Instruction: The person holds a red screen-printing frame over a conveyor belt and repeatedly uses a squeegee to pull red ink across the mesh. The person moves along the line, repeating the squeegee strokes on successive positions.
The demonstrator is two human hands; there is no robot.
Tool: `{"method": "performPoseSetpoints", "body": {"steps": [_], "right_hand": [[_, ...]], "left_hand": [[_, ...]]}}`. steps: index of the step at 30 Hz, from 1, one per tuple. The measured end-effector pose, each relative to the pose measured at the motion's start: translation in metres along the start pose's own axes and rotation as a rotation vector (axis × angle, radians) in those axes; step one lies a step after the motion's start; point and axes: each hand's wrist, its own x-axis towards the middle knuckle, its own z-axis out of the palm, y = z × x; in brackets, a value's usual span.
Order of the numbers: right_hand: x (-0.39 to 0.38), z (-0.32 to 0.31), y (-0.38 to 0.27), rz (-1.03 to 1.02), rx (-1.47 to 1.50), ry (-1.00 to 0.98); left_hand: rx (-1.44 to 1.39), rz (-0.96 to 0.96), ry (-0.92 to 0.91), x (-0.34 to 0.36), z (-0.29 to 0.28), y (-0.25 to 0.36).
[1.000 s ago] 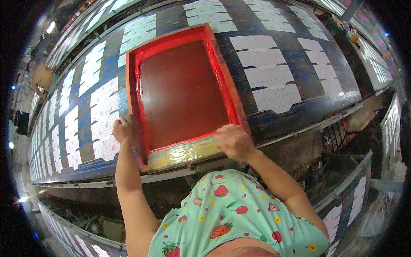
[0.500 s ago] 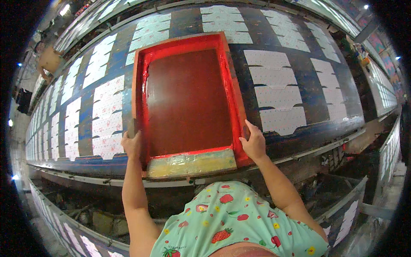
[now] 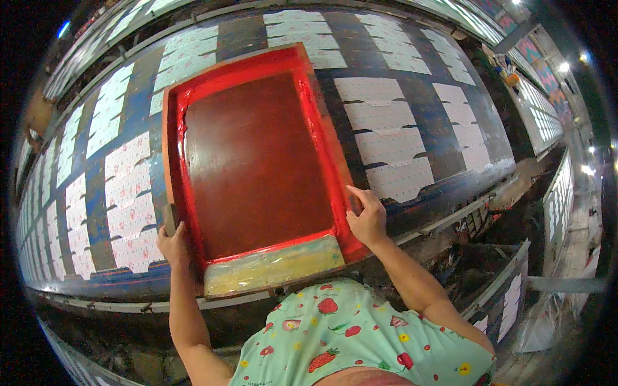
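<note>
A screen printing frame lies across the long table in front of me, its inner border coated with wet-looking red ink round a dark red-brown mesh. Yellowish tape covers its near end. My left hand is closed on the frame's left side near the front corner, beside a small grey-brown piece. On the opposite side, my right hand holds the right rail, thumb and forefinger showing on top. Its other fingers are partly hidden.
Cut white fabric pieces with small prints lie in rows along the dark, blue-stained table. A metal rail follows the table's near edge. More tables with pieces stand behind me and on the far side.
The view has turned, so frame and table appear shifted left and slightly tilted. Both hands keep their places on the frame's sides.
</note>
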Motion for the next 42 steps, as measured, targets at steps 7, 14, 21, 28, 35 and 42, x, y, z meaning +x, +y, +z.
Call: {"method": "performPoseSetpoints", "body": {"steps": [7,14,21,28,35,42], "right_hand": [[0.026,-0.039,0.021,-0.029,0.042,0.045],[0.05,-0.095,0.14,0.054,0.049,0.072],[0.059,-0.162,0.284,0.138,0.053,0.15],[0.062,-0.215,0.373,0.31,0.138,0.117],[0.064,-0.235,0.417,0.274,0.144,0.097],[0.067,-0.248,0.431,0.274,0.166,0.055]], "left_hand": [[-0.227,-0.058,-0.063,-0.006,0.013,0.033],[-0.368,-0.057,-0.036,-0.075,0.108,0.111],[-0.338,-0.047,-0.024,-0.184,0.221,0.196],[-0.356,-0.026,-0.017,-0.249,0.293,0.238],[-0.132,0.009,0.023,-0.273,0.313,0.274],[-0.175,0.046,0.01,-0.282,0.327,0.278]]}}
